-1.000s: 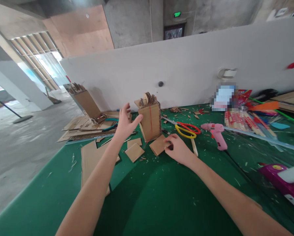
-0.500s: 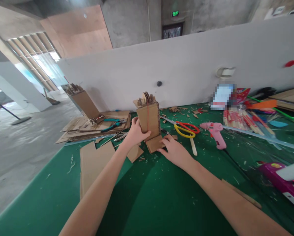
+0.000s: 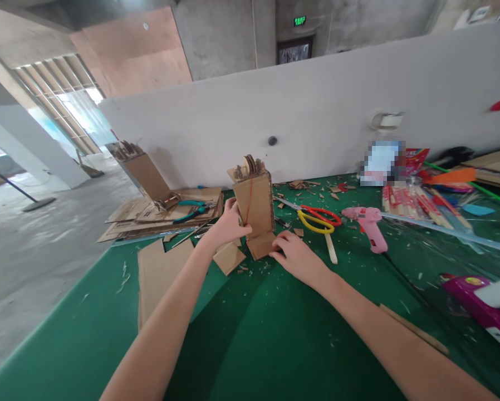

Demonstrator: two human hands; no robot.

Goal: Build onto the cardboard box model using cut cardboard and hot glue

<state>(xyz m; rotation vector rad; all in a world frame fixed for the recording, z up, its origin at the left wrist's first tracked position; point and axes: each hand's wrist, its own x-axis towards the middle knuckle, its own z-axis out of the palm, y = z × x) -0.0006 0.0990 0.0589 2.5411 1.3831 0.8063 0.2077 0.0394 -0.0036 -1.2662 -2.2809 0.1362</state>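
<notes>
A cardboard box-shaped model (image 3: 258, 203) stands upright on the table, with round layered cardboard discs (image 3: 252, 164) at its top. A thin red string (image 3: 249, 203) runs down its front face. My left hand (image 3: 227, 225) grips the model's left side, fingers behind and thumb at the lower front beside the string. At the model's foot lies a small cardboard flap (image 3: 261, 245). The fingertips of my right hand (image 3: 294, 253) pinch the flap's right edge.
Scissors (image 3: 317, 217), a pink glue gun (image 3: 369, 225) and wrapped sticks (image 3: 412, 206) lie to the right. Teal-handled pliers (image 3: 191, 210) rest on stacked cardboard (image 3: 128, 214) at left, near a second cardboard model (image 3: 147, 178). A cut cardboard sheet (image 3: 158, 278) lies at front left.
The string's lower end has shifted left, so it now slants across the front face. My left thumb has moved slightly left. My right hand has hardly moved.
</notes>
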